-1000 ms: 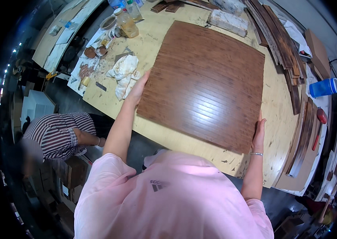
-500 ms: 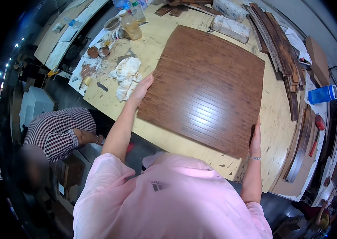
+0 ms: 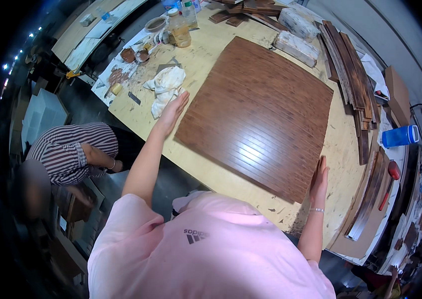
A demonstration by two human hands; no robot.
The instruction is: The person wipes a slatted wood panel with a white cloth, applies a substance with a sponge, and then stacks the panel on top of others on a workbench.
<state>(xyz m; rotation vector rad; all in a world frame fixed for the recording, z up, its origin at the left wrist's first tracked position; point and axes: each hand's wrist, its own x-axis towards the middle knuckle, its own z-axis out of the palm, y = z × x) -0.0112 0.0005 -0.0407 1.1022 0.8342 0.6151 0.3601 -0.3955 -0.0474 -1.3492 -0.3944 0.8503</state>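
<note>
A broad square of brown wooden boards (image 3: 256,114), laid edge to edge with a glossy finish, lies on the pale worktable (image 3: 206,172) in front of me. My left hand (image 3: 172,112) is at its left edge, fingers stretched out, with a small gap between hand and wood. Just beyond that hand sits a crumpled white cloth (image 3: 167,87). My right hand (image 3: 319,183) is flat along the lower right edge, fingers straight; whether the palm touches the boards I cannot tell. Neither hand grips anything.
Bottles (image 3: 178,30), a bowl (image 3: 156,24) and stained pots (image 3: 129,55) stand far left. Wrapped blocks (image 3: 296,48) and dark wood strips (image 3: 348,70) lie far right. A blue jug (image 3: 400,136) and red mallet (image 3: 393,170) are at right. A striped-shirted person (image 3: 71,149) bends at left.
My left hand has come slightly away from the boards' left edge. My right hand stays beside the right edge. The view has shifted a little, and the other person's arm now reaches lower.
</note>
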